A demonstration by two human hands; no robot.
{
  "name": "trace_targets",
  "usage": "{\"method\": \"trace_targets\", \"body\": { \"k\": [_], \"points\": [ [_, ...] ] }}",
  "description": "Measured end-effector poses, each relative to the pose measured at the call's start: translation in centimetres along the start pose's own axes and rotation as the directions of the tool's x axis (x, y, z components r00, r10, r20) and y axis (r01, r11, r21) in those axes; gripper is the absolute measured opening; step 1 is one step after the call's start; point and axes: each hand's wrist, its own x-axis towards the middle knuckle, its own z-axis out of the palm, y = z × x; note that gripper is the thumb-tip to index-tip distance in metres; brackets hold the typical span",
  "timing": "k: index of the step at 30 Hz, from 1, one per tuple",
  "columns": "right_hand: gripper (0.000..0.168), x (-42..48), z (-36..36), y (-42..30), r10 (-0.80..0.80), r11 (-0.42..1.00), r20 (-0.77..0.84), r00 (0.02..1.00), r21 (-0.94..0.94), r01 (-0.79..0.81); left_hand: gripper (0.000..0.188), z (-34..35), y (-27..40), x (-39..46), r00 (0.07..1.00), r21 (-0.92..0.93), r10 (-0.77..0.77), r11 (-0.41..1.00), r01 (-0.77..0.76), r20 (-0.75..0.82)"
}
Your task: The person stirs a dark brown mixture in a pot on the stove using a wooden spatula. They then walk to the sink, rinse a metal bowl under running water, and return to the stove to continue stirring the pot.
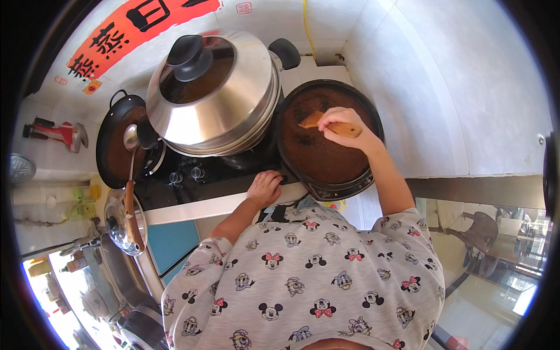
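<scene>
My right hand [343,124] grips a wooden spatula [311,120] by its handle, above a round electric griddle [323,162]. The spatula's blade points left and down toward the griddle. A brown surface with darker patches and specks fills the griddle; whether this is a coating or food cannot be told. My left hand [265,188] rests on the front edge of the black cooktop [218,183], left of the griddle, with nothing seen in it. Its fingertips lie close to a small dark part near the griddle's rim.
A large lidded steel steamer pot [253,78] stands on the cooktop. Left of it is a black wok [116,140], with a wooden-handled ladle [129,197] across its side. A glass lid [142,218] lies near the front left. A tiled wall [420,96] bounds the right.
</scene>
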Motion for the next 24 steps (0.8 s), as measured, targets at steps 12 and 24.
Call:
{"method": "trace_targets", "body": {
  "k": [12,24],
  "points": [
    [0.010,-3.2,-4.3,2.5,0.510,0.833,-0.464,0.724,0.058,-0.550,0.032,0.6,-0.5,0.0,1.000,-0.012,0.004,1.000,-0.004,0.012],
    [0.015,-7.2,-2.2,-2.7,0.307,0.880,-0.482,0.821,-0.184,-0.437,0.032,0.6,-0.6,-0.1,1.000,-0.002,-0.014,1.000,0.014,0.022]
  ]
}}
